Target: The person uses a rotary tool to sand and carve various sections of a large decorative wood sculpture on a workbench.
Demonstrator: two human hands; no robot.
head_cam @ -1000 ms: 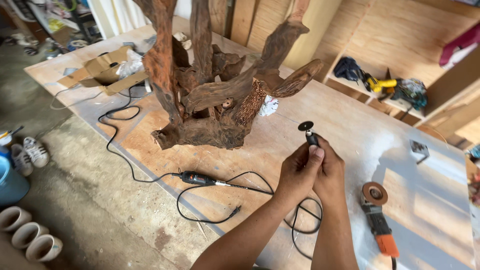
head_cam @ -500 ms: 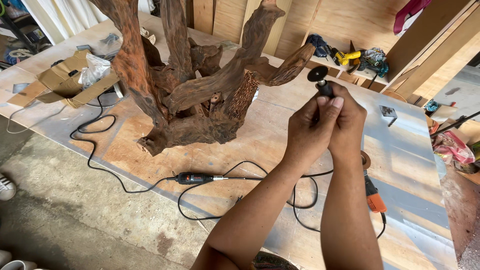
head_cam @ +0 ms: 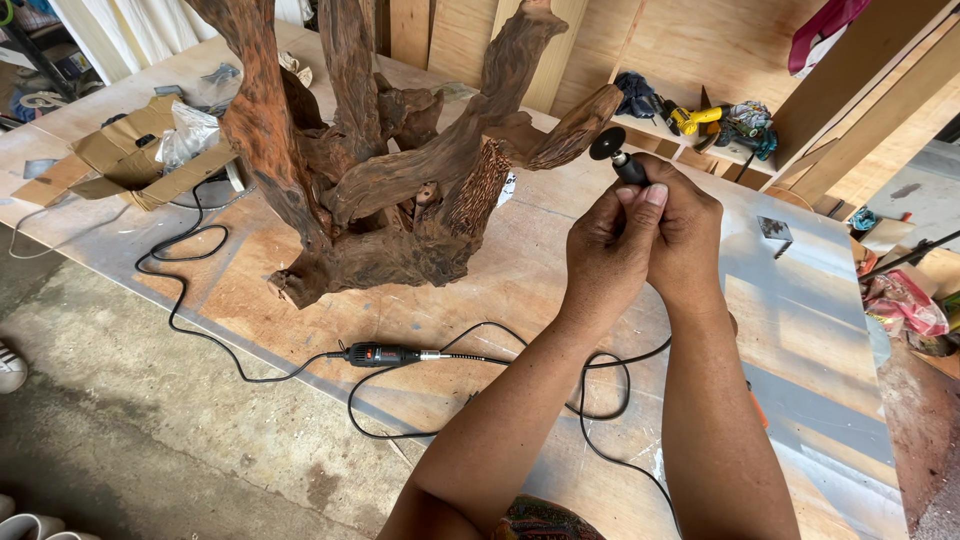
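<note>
Both hands are raised together over the plywood floor sheet (head_cam: 520,290). My left hand (head_cam: 610,250) and my right hand (head_cam: 685,235) clasp the black handpiece of a flexible shaft, whose small dark disc (head_cam: 607,143) sticks up above the fingers. The disc is close to a branch tip of the big reddish driftwood root sculpture (head_cam: 400,180). The shaft's black cable (head_cam: 600,400) loops on the plywood below my forearms and runs to the black rotary tool body (head_cam: 385,354) lying near the sheet's edge.
An open cardboard box (head_cam: 140,160) with plastic bags lies at the left. Power tools sit on a low wooden shelf (head_cam: 720,125) behind. A small metal bracket (head_cam: 775,232) lies on the plywood at the right. Bare concrete floor (head_cam: 120,430) lies at the lower left.
My hands with the handpiece have stayed clasped and risen toward the sculpture's branch tip. The view has shifted right and closer, hiding the orange grinder behind my right forearm.
</note>
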